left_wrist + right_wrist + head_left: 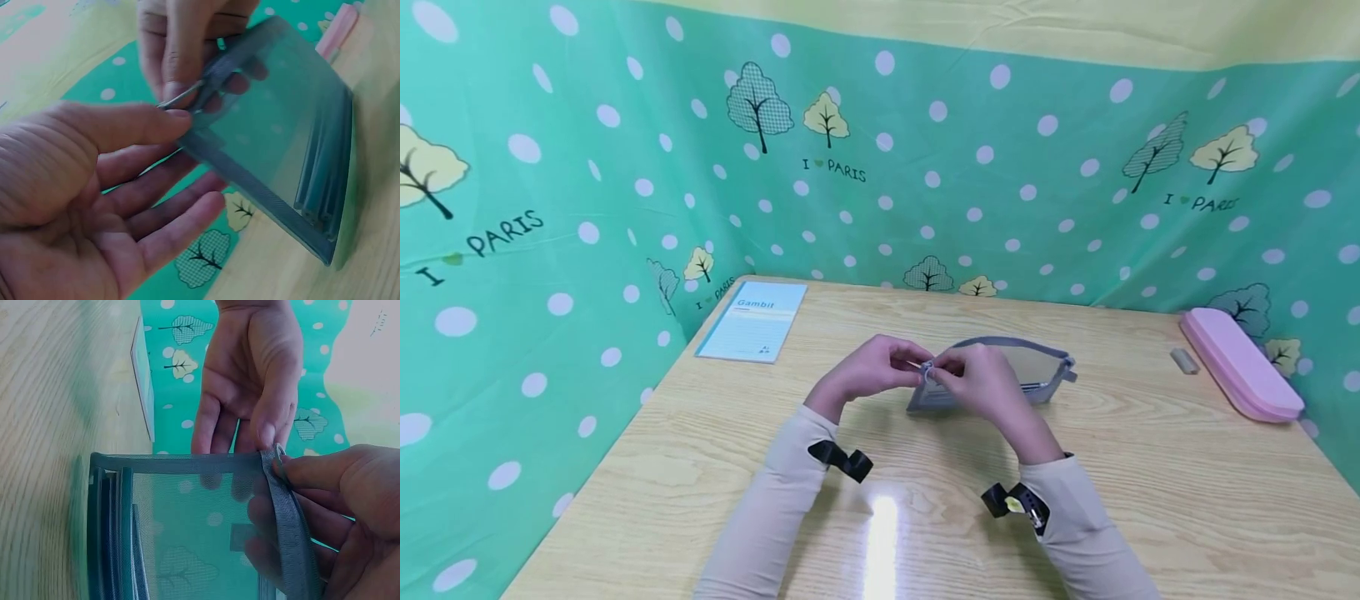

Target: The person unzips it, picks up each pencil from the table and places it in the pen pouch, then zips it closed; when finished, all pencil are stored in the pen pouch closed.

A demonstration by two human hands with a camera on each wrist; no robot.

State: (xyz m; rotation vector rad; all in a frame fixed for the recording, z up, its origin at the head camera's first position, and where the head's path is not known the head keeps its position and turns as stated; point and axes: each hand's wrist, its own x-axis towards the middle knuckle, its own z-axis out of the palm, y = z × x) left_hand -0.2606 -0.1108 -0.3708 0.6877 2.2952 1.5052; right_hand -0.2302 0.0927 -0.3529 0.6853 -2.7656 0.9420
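A grey mesh zip pouch [1030,367] stands on its long edge on the table, several slim pencil-like sticks [115,531] lying along its bottom. My left hand [880,365] pinches the pouch's upper left corner between thumb and fingers, its other fingers spread behind the mesh in the left wrist view. At that same corner my right hand [988,383] pinches the metal zip pull [182,95] with thumb and forefinger. More right fingers show through the mesh below the zip band [287,525]. Both thumbs are close together at the zip end.
On the wooden table [700,467], a Gambit notebook [752,323] lies at the back left. A pink pencil case [1240,362] sits at the right edge, a small grey eraser-like block [1184,361] beside it. A green dotted curtain [850,208] hangs behind and at the sides.
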